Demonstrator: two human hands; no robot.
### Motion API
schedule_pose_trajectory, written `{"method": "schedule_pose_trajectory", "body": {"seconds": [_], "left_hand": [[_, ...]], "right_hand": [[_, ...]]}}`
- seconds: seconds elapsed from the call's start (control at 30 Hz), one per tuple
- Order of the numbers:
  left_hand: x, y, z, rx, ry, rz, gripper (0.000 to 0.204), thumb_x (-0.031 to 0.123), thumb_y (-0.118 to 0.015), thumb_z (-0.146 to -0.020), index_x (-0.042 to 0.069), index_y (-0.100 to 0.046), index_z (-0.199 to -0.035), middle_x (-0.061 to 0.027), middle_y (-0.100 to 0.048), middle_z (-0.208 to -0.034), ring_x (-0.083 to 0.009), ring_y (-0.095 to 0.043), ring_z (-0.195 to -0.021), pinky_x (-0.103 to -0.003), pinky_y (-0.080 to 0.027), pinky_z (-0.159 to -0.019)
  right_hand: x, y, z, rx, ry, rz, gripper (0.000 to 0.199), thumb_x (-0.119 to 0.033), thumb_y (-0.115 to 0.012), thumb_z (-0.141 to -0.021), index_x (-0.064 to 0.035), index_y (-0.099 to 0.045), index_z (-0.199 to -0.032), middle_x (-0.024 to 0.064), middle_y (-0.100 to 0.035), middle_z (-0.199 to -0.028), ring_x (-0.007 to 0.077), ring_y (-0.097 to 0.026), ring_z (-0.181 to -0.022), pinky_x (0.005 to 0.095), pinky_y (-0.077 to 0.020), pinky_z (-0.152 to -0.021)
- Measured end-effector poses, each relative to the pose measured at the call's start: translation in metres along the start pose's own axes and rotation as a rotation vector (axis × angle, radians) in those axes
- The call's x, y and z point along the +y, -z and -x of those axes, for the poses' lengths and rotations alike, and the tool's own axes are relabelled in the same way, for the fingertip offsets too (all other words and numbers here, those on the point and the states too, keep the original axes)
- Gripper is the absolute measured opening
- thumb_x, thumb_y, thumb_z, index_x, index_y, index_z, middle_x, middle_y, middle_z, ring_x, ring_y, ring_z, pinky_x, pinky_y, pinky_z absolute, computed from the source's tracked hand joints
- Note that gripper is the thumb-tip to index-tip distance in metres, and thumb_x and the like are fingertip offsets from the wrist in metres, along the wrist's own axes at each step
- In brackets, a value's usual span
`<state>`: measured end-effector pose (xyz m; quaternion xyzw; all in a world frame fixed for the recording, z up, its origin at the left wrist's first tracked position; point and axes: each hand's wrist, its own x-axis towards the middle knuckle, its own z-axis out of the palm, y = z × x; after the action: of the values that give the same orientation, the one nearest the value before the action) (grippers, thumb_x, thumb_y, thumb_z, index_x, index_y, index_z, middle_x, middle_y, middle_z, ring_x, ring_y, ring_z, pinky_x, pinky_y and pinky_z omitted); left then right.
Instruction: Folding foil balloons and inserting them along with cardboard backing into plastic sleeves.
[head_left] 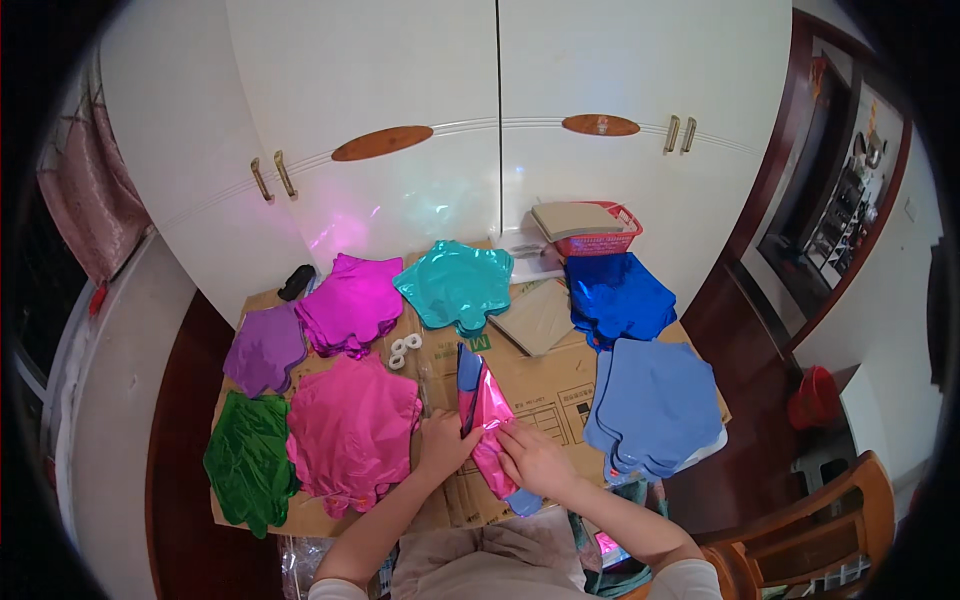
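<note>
Near the front of the table lies a narrow folded bundle of flat foil balloons (pixel 492 410), shiny pink with blue showing at both ends. My left hand (pixel 447 445) grips its left edge, the thumb on the pink foil and the other fingers partly hidden. From the right, my right hand (pixel 535 460) pinches the bundle's lower half, fingers bent over the pink fold. Left of my left hand is a wide stack of pink foil balloons (pixel 355 435). A pale blue stack (pixel 660 405) lies to the right of my right hand.
Behind are magenta (pixel 350 302), teal (pixel 457 285) and dark blue (pixel 620 297) foil stacks; purple (pixel 264 348) and green (pixel 250 460) ones lie left. White rolls (pixel 404 348) and a beige pad (pixel 543 317) sit mid-table. A red basket (pixel 605 243) stands against the cabinet; a wooden chair (pixel 830 530) is right.
</note>
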<state>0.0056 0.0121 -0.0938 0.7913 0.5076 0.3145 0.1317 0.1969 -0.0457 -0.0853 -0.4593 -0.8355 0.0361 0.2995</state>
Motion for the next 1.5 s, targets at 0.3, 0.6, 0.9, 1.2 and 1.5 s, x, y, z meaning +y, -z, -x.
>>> {"method": "schedule_pose_trajectory", "body": {"seconds": [0.3, 0.6, 0.9, 1.2, 1.5], "left_hand": [[0.006, 0.006, 0.002, -0.035, 0.016, -0.048, 0.030, 0.029, -0.071, -0.069, 0.002, -0.062, -0.077, -0.0138, -0.062, -0.076, -0.0315, -0.057, -0.082, -0.044, -0.041, -0.070], [0.017, 0.020, 0.009, -0.045, -0.194, -0.135, 0.020, 0.016, -0.068, -0.068, 0.006, -0.062, -0.084, -0.0077, -0.062, -0.078, -0.0250, -0.057, -0.086, -0.039, -0.040, -0.075], [0.007, 0.024, 0.013, -0.030, -0.630, -0.273, 0.014, 0.013, -0.058, -0.076, 0.009, -0.063, -0.087, -0.0015, -0.068, -0.097, -0.0131, -0.060, -0.091, -0.030, -0.041, -0.078], [0.006, 0.033, 0.013, -0.108, -0.738, -0.370, 0.019, 0.013, -0.055, -0.078, 0.008, -0.063, -0.095, -0.0037, -0.065, -0.110, -0.0119, -0.057, -0.106, -0.030, -0.040, -0.084], [0.011, 0.045, 0.019, -0.150, -0.725, -0.379, 0.025, 0.012, -0.054, -0.079, 0.007, -0.063, -0.102, -0.0047, -0.062, -0.115, -0.0155, -0.051, -0.117, -0.034, -0.039, -0.091]], "right_hand": [[-0.005, 0.008, -0.005, -0.030, 0.003, 0.042, 0.035, -0.018, -0.057, -0.081, 0.0005, -0.058, -0.111, 0.0179, -0.056, -0.115, 0.0332, -0.053, -0.110, 0.0404, -0.0422, -0.095], [-0.006, 0.012, -0.006, -0.064, -0.061, 0.027, 0.034, -0.021, -0.058, -0.081, 0.0030, -0.059, -0.105, 0.0184, -0.057, -0.104, 0.0318, -0.053, -0.105, 0.0388, -0.0436, -0.090], [-0.005, 0.020, 0.002, -0.049, -0.102, -0.004, 0.029, -0.016, -0.064, -0.071, -0.0015, -0.063, -0.096, 0.0136, -0.056, -0.102, 0.0313, -0.052, -0.102, 0.0405, -0.0431, -0.087], [0.028, 0.037, -0.021, -0.066, -0.048, -0.328, 0.040, -0.007, -0.061, -0.071, -0.0063, -0.062, -0.111, 0.0110, -0.058, -0.118, 0.0289, -0.053, -0.112, 0.0386, -0.0423, -0.096], [0.062, 0.011, -0.021, -0.315, 0.331, -0.078, 0.040, -0.011, -0.049, -0.080, -0.0086, -0.060, -0.118, 0.0062, -0.057, -0.126, 0.0208, -0.049, -0.122, 0.0362, -0.0334, -0.108]]}}
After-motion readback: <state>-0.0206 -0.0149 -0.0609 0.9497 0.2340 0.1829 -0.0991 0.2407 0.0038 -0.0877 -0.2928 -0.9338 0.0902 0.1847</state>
